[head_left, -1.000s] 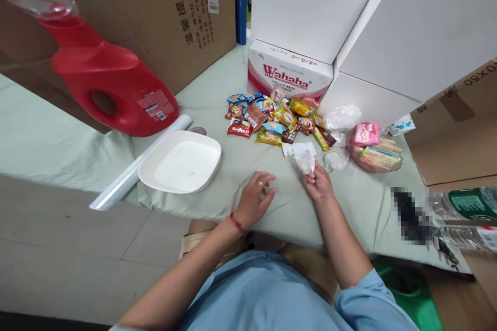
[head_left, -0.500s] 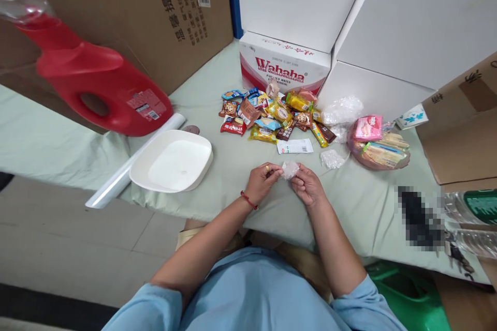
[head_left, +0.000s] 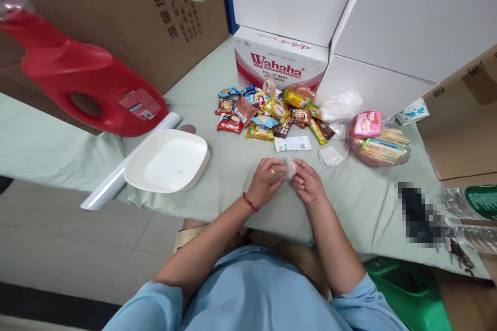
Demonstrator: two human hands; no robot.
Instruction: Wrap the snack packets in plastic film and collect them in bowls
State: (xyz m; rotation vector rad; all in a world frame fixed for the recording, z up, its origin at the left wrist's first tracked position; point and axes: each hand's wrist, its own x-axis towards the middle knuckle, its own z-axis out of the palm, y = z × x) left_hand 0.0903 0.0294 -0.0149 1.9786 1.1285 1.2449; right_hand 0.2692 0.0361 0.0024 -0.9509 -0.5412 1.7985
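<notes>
A small crumpled piece of clear plastic film (head_left: 291,168) is between my hands, just above the cloth-covered table. My right hand (head_left: 309,183) pinches its right side between thumb and fingers. Against its left edge rest the fingertips of my left hand (head_left: 266,182), thumb and index finger apart. Just beyond them lies a white sachet (head_left: 292,144). Behind that is a loose pile of wrapped snacks (head_left: 267,114) in yellow, brown, red and blue. Another crumpled clear plastic piece (head_left: 330,156) sits to the right of my right hand.
A white basin (head_left: 196,178) stands at left beside a roll of clear film (head_left: 95,194) and a big red jug (head_left: 89,80). At right is a bowl of packets (head_left: 378,152), with keys (head_left: 460,253) and plastic bottles (head_left: 473,202) farther off. A Wahaha carton (head_left: 279,64) stands behind the snacks.
My left thumb and index finger have parted from their pinch on the plastic film. The film has turned more upright in my right hand. The view has shifted slightly.
</notes>
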